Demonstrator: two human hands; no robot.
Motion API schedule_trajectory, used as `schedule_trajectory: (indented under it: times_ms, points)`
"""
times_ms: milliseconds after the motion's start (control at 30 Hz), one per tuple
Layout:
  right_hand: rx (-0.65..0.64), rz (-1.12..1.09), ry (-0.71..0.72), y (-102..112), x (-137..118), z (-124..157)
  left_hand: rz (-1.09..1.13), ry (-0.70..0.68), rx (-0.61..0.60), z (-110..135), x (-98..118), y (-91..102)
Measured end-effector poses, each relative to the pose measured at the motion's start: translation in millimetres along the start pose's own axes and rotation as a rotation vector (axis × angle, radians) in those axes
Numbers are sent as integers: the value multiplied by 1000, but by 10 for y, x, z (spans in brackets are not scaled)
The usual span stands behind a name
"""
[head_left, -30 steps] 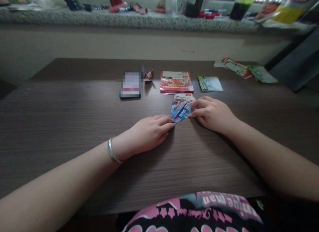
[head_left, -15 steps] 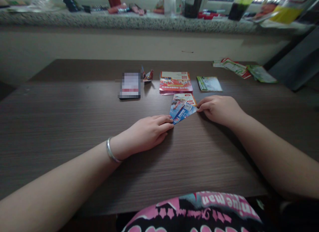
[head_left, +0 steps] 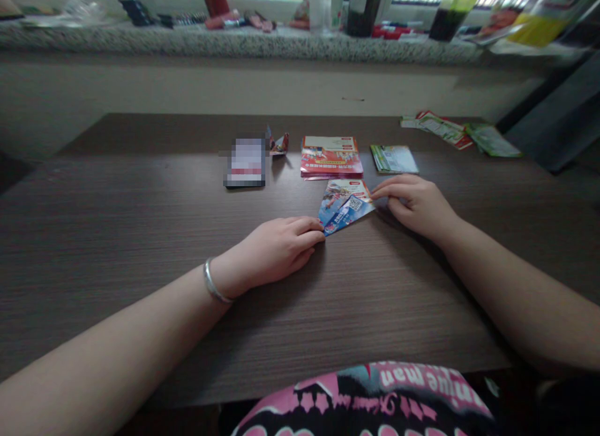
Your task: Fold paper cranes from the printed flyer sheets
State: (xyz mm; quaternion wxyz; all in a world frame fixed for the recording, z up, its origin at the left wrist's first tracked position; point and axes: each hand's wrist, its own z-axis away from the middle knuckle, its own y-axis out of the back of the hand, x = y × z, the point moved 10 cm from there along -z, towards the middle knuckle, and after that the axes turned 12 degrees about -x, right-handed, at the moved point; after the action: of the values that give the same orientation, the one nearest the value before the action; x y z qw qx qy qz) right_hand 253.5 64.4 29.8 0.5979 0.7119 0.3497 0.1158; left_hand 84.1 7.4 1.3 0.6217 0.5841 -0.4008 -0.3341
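Observation:
A folded paper leaflet (head_left: 344, 205), blue at the bottom with a printed QR square and white and red at the top, lies on the table with its lower edge slanting up to the right. My left hand (head_left: 285, 245), a silver bangle on its wrist, has its fingers closed on the lower left corner. At the right edge, my right hand (head_left: 412, 202) rests its outstretched fingertips on or beside the paper, thumb apart from the fingers. Just behind the leaflet sits a stack of red and white leaflets (head_left: 332, 158).
On the dark wooden table (head_left: 140, 205) are a tablet-like device with a blurred screen (head_left: 247, 162), a small folded paper piece (head_left: 280, 144) and a green-white card stack (head_left: 394, 159). Loose green and red papers (head_left: 445, 128) lie farther back. Bottles and clutter line the granite sill (head_left: 281, 42).
My right thumb and fingers have parted from their pinch on the leaflet's right corner, and the fingers now stretch along its right edge. My left hand stays at the left corner.

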Motion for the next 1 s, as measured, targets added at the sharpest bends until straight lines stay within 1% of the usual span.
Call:
schedule_trajectory:
  times_ms: [67, 133, 167, 233, 333, 467, 667, 733, 900, 1000]
  points:
    - [-61, -47, 131, -110, -265, -20, -11, 15, 6, 1, -16, -2]
    - [-163, -2, 223, -277, -504, -31, -19, 30, 9, 2, -39, -4]
    - [-202, 42, 250, -350, -593, -33, -21, 33, 11, 0, -48, -2]
    - [-231, 121, 252, -433, -685, -44, -25, 31, 19, -11, -52, 11]
    - [-245, 204, 233, -480, -728, -57, -39, 37, 27, -44, -53, 31]
    - [-262, 276, 214, -489, -738, -58, -52, 63, 27, -77, -63, 28]
    - [-261, 304, 217, -463, -776, -44, -105, 61, 25, 3, -57, 75]
    - [-255, 301, 223, -458, -781, -35, -118, 59, -1, 46, -71, 104]
    - [-246, 276, 233, -464, -772, -10, -62, 30, -130, 132, -106, 117]
    - [-240, 266, 235, -453, -771, -3, -31, 28, -167, 170, -130, 128]
